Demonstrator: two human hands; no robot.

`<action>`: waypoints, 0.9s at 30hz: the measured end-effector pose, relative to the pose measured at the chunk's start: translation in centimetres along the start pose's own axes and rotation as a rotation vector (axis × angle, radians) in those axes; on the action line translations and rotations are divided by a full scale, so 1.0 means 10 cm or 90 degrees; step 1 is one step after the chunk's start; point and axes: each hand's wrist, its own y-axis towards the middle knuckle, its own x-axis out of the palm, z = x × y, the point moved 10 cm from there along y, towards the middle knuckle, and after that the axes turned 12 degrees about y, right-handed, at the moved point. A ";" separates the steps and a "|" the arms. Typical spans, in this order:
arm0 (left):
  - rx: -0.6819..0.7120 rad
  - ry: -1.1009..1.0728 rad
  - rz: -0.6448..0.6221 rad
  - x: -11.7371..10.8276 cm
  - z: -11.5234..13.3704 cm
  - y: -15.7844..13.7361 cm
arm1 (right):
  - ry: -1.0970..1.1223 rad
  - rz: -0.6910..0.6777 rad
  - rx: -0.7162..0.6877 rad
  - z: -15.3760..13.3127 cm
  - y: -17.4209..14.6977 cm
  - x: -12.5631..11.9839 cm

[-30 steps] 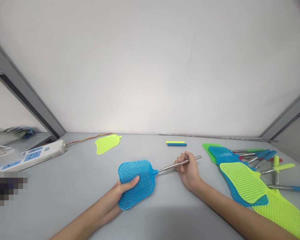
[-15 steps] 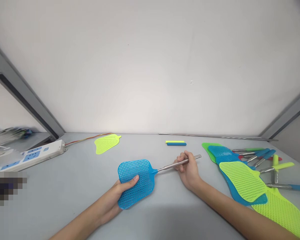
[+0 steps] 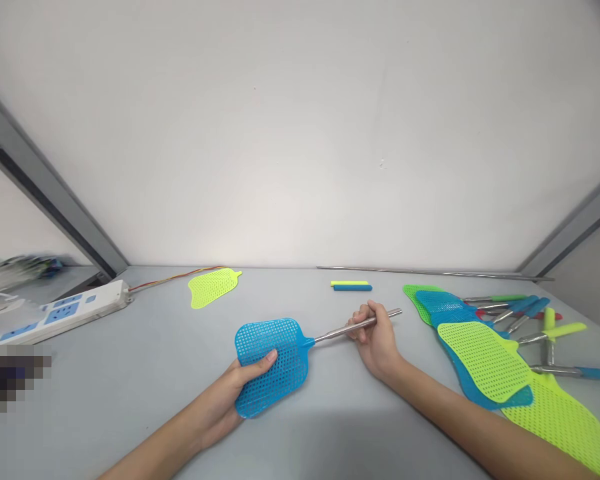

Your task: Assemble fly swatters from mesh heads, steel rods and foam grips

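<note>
A blue fly swatter (image 3: pixel 285 373) is held between my two hands above the grey table. My left hand (image 3: pixel 230 393) grips its perforated head, thumb on top and fingers underneath. My right hand (image 3: pixel 377 340) is closed around the bare metal rod (image 3: pixel 340 331), which runs up to the right from the swatter's neck. The rod's end sticks out past my right fingers with no coloured grip on it. Behind, a yellow grip sleeve (image 3: pixel 349 283) and a blue grip sleeve (image 3: pixel 353 288) lie side by side.
Several swatters overlap at the right, a yellow one (image 3: pixel 485 363) on top. A loose yellow swatter head (image 3: pixel 215 288) lies back left. A long thin metal rod (image 3: pixel 430 273) runs along the wall. At the left is a white power strip (image 3: pixel 87 300) with a cable.
Both hands and the blue fly swatter stay in practically the same place. The whole view shifts very slightly.
</note>
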 end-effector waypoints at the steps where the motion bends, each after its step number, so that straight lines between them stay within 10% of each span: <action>1: 0.000 -0.001 0.002 0.00 0.00 0.00 | -0.001 -0.001 0.000 0.00 0.00 0.00; 27: -0.004 0.006 0.023 0.00 0.02 -0.01 | -0.020 -0.020 0.001 0.00 0.01 0.02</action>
